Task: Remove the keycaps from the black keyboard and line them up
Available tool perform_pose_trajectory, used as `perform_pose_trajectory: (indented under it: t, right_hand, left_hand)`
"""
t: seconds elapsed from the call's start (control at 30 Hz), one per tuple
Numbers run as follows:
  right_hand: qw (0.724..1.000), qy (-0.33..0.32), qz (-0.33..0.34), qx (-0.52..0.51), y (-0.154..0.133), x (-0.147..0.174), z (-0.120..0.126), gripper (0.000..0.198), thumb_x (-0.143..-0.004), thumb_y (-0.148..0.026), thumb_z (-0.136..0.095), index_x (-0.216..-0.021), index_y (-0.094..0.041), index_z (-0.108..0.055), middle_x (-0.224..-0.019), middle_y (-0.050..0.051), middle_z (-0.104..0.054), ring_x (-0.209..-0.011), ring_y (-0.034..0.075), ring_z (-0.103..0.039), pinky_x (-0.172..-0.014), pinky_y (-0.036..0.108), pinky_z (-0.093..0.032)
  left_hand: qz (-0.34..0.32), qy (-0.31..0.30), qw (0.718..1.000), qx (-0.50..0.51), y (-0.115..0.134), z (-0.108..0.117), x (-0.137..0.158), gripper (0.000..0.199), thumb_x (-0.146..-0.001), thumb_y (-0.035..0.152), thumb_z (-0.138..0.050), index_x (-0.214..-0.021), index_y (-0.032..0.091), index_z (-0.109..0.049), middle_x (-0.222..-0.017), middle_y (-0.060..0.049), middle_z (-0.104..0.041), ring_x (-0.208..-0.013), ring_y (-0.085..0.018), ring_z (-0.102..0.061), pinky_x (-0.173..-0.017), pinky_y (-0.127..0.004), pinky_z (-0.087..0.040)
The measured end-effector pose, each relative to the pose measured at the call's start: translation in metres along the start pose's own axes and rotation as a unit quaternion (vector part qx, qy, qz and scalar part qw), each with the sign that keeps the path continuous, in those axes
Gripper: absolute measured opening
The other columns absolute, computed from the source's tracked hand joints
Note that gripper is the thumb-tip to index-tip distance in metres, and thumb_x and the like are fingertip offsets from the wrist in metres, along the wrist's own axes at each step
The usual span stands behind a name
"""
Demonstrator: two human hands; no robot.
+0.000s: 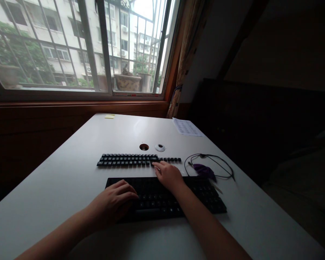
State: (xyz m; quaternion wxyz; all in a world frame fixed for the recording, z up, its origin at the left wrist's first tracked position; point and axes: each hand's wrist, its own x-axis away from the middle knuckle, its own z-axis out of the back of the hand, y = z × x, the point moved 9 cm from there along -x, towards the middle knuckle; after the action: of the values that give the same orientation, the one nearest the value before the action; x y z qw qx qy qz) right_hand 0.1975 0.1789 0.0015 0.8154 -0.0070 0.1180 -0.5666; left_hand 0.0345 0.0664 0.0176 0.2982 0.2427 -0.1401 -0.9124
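A black keyboard (157,213) lies on the white table in front of me. My left hand (117,198) rests over its left end with curled fingers on top; the thumb is mostly hidden. Beyond the keyboard stand rows of loose black keycaps (124,160). My right hand (169,176) reaches across the keyboard to the right end of these rows. Its fingers are drawn together, fingertips at a dark keycap (154,159); the exact grip is partly hidden. A smaller group of keycaps (173,159) continues to the right, just behind this hand.
Right of the keycaps lie a coiled black cable (227,166) and a purple cloth (204,170). Two round holes, one dark (144,147) and one white-rimmed (157,148), are farther back. A printed sheet (187,127) and yellow note (109,116) lie near the far edge, below a barred window.
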Motion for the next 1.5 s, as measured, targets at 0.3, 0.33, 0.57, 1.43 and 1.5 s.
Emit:
perform_pose_trajectory:
  t: [0.3,0.33,0.57,1.43,1.5]
  right_hand:
    - [1.0,-0.012,-0.009,0.01,-0.0014,-0.0013,-0.0022,0.037,-0.097,-0.036,-0.042,-0.131,-0.034,-0.056,-0.113,0.003,-0.067,-0.092,0.021,-0.065,-0.076,0.031,-0.046]
    - [1.0,-0.011,-0.009,0.013,-0.0017,-0.0014,-0.0018,0.037,-0.097,-0.036,-0.042,-0.132,-0.034,-0.056,-0.114,0.002,-0.067,-0.092,0.021,-0.065,-0.075,0.031,-0.046]
    - [0.999,-0.027,-0.01,0.021,-0.002,-0.0009,-0.0028,0.039,-0.098,-0.036,-0.04,-0.135,-0.035,-0.053,-0.116,0.003,-0.066,-0.095,0.021,-0.065,-0.078,0.031,-0.046]
    - [1.0,-0.006,-0.007,0.005,-0.0016,0.0,0.0006,0.039,-0.097,-0.034,-0.044,-0.134,-0.031,-0.054,-0.117,0.005,-0.066,-0.096,0.022,-0.065,-0.08,0.032,-0.047]
    - [1.0,-0.007,-0.004,0.009,-0.0028,0.0001,0.0008,0.04,-0.097,-0.034,-0.044,-0.135,-0.032,-0.053,-0.116,0.004,-0.066,-0.095,0.022,-0.066,-0.079,0.032,-0.048]
  left_hand:
    - [-0.004,0.003,1.0,-0.006,0.0007,-0.0002,0.001,0.026,-0.093,0.013,-0.05,-0.114,0.023,-0.062,-0.109,-0.007,-0.065,-0.098,-0.02,-0.056,-0.083,-0.035,-0.052]
    - [-0.005,0.005,1.0,-0.006,0.0009,0.0003,0.001,0.026,-0.093,0.013,-0.05,-0.114,0.023,-0.062,-0.108,-0.007,-0.065,-0.098,-0.02,-0.056,-0.083,-0.035,-0.052]
    - [-0.016,0.016,1.0,-0.008,0.002,0.0016,0.0,0.025,-0.093,0.014,-0.05,-0.113,0.022,-0.063,-0.106,-0.007,-0.066,-0.096,-0.019,-0.057,-0.082,-0.034,-0.053]
    - [-0.018,0.013,1.0,-0.007,0.0041,0.0039,-0.0006,0.027,-0.093,0.012,-0.05,-0.114,0.022,-0.063,-0.106,-0.008,-0.066,-0.097,-0.02,-0.057,-0.081,-0.034,-0.053]
    - [-0.019,0.015,1.0,-0.006,0.0043,0.0044,-0.0008,0.027,-0.092,0.012,-0.05,-0.114,0.022,-0.063,-0.106,-0.008,-0.066,-0.096,-0.02,-0.058,-0.08,-0.034,-0.054]
